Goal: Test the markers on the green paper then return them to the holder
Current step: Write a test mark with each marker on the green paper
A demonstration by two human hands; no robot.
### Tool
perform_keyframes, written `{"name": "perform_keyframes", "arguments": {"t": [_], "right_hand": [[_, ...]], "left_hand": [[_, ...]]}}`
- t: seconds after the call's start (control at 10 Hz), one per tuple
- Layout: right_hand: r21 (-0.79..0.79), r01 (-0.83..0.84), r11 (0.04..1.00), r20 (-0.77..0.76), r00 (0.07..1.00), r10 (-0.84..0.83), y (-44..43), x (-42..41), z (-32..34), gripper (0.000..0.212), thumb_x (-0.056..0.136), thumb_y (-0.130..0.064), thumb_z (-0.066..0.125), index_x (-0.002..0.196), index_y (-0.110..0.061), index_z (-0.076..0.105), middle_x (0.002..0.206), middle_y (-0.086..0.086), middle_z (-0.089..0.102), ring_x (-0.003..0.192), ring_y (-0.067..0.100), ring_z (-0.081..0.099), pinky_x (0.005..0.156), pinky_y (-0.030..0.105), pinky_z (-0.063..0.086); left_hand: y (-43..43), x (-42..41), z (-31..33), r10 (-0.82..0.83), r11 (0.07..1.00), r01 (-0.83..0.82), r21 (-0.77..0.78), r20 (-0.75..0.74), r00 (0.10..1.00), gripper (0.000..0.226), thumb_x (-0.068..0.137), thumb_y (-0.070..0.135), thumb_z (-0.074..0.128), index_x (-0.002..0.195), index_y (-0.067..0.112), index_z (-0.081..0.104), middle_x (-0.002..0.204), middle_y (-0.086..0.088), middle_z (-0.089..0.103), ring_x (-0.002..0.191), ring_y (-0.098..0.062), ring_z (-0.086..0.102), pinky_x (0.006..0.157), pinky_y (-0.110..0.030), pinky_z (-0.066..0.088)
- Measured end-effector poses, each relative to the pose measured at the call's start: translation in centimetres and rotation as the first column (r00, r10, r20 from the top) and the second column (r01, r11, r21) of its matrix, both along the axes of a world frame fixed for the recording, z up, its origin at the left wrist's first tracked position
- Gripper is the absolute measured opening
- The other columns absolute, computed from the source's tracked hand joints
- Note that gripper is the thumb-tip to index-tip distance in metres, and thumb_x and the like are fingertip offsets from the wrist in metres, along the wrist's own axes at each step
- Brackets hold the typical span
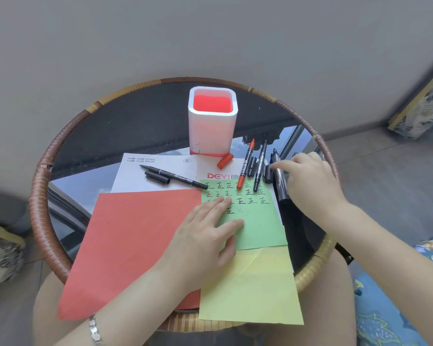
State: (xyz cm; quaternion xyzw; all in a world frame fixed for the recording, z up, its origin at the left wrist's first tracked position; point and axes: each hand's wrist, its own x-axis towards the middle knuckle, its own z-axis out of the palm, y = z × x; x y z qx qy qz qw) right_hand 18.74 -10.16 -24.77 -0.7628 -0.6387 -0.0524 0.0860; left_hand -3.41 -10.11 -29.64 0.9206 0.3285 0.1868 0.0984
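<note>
The green paper [258,221] lies at the table's middle right, covered with rows of written marks. My left hand [205,233] rests flat on its left edge, fingers spread. My right hand [310,181] reaches over a thick black marker [280,181] at the paper's right side, fingers touching it; whether they grip it I cannot tell. An uncapped red marker [245,168] and a thin black marker [260,168] lie at the paper's top edge. Another uncapped black marker [173,176] lies further left with its cap [157,177]. The white holder [212,121] with a red inside stands behind, empty.
A red sheet [133,245] and a yellow sheet [250,290] lie beside and below the green one, on a white printed sheet [158,168]. A red cap [225,161] lies by the holder's base. The round glass table has a wicker rim [40,196]. My knees are below it.
</note>
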Motion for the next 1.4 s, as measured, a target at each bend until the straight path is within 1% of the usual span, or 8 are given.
{"name": "perform_keyframes", "arguments": {"t": [0.2, 0.4, 0.6, 0.8, 0.9, 1.1, 1.2, 1.4], "right_hand": [[0.084, 0.208, 0.974, -0.238, 0.954, -0.183, -0.6, 2.0, 1.9, 0.029, 0.089, -0.008, 0.047, 0.11, -0.011, 0.066, 0.108, 0.013, 0.065, 0.099, 0.031, 0.057, 0.084, 0.038, 0.047], [-0.185, 0.345, 0.92, -0.106, 0.924, -0.368, 0.4, 2.7, 1.7, 0.025, 0.088, -0.029, 0.055, 0.084, -0.007, 0.065, 0.075, 0.009, 0.063, 0.059, 0.022, 0.053, 0.045, 0.02, 0.032], [-0.25, 0.421, 0.872, -0.065, 0.891, -0.449, 2.1, 2.1, 1.4, 0.035, 0.085, -0.037, 0.057, 0.067, -0.009, 0.048, 0.057, 0.002, 0.047, 0.049, 0.017, 0.043, 0.045, 0.023, 0.031], [-0.073, 0.27, 0.96, -0.489, 0.829, -0.27, 0.2, 0.8, 3.9, 0.038, 0.087, -0.021, 0.044, 0.054, -0.014, 0.027, 0.051, 0.002, 0.026, 0.047, 0.019, 0.024, 0.048, 0.026, 0.025], [0.173, 0.306, 0.936, -0.794, 0.606, -0.051, -1.5, -0.9, 4.9, 0.03, 0.085, -0.012, 0.046, 0.06, -0.017, 0.03, 0.057, 0.001, 0.027, 0.054, 0.016, 0.028, 0.055, 0.027, 0.03], [0.29, 0.254, 0.923, -0.9, 0.4, 0.172, -3.6, -4.8, 3.8, 0.034, 0.082, -0.045, 0.047, 0.063, -0.017, 0.051, 0.045, 0.0, 0.058, 0.036, 0.006, 0.05, 0.039, 0.016, 0.037], [0.202, 0.207, 0.957, -0.954, 0.262, 0.145, -3.2, -6.5, 2.0, 0.029, 0.077, -0.043, 0.051, 0.07, -0.015, 0.057, 0.058, 0.002, 0.067, 0.052, 0.015, 0.067, 0.042, 0.019, 0.047], [0.175, 0.392, 0.903, -0.943, 0.332, 0.039, -1.7, -7.7, -1.0, 0.038, 0.08, -0.027, 0.069, 0.052, -0.01, 0.049, 0.041, 0.006, 0.06, 0.037, 0.018, 0.057, 0.041, 0.02, 0.043]], "left_hand": [[0.0, 0.0, 0.1, 0.003, 1.0, -0.003, -0.001, -0.003, 1.0, 0.032, 0.082, 0.027, 0.042, 0.101, 0.021, 0.068, 0.124, -0.014, 0.06, 0.118, -0.028, 0.054, 0.102, -0.032, 0.031], [-0.1, 0.0, 0.1, 0.003, 1.0, -0.003, -0.016, -0.002, 1.0, 0.033, 0.083, 0.027, 0.042, 0.101, 0.022, 0.069, 0.124, -0.014, 0.06, 0.118, -0.028, 0.054, 0.1, -0.038, 0.035], [-0.1, 0.0, 0.1, 0.006, 1.0, -0.007, -0.03, -0.01, 1.0, 0.033, 0.083, 0.028, 0.041, 0.102, 0.023, 0.068, 0.125, -0.013, 0.059, 0.118, -0.028, 0.054, 0.1, -0.038, 0.037], [-0.1, 0.0, 0.1, 0.007, 1.0, -0.008, -0.028, -0.004, 1.0, 0.033, 0.082, 0.028, 0.042, 0.101, 0.022, 0.068, 0.124, -0.013, 0.06, 0.117, -0.028, 0.054, 0.101, -0.034, 0.037], [0.0, 0.0, 0.2, 0.0, 0.999, 0.001, -0.037, 0.01, 1.0, 0.031, 0.081, 0.026, 0.043, 0.1, 0.021, 0.068, 0.123, -0.015, 0.06, 0.117, -0.029, 0.054, 0.1, -0.031, 0.028], [-0.1, 0.0, 0.4, -0.002, 0.999, 0.002, -0.052, 0.006, 1.0, 0.031, 0.08, 0.026, 0.043, 0.099, 0.021, 0.068, 0.123, -0.015, 0.06, 0.117, -0.029, 0.054, 0.101, -0.03, 0.027], [0.0, 0.0, 0.2, -0.006, 0.997, 0.007, -0.071, 0.015, 1.0, 0.031, 0.08, 0.027, 0.044, 0.098, 0.02, 0.068, 0.124, -0.015, 0.059, 0.117, -0.029, 0.054, 0.101, -0.033, 0.031], [0.0, 0.0, 0.3, -0.004, 0.996, 0.004, -0.086, -0.004, 1.0, 0.033, 0.079, 0.028, 0.043, 0.1, 0.021, 0.068, 0.125, -0.015, 0.059, 0.119, -0.029, 0.053, 0.102, -0.032, 0.028]]}}
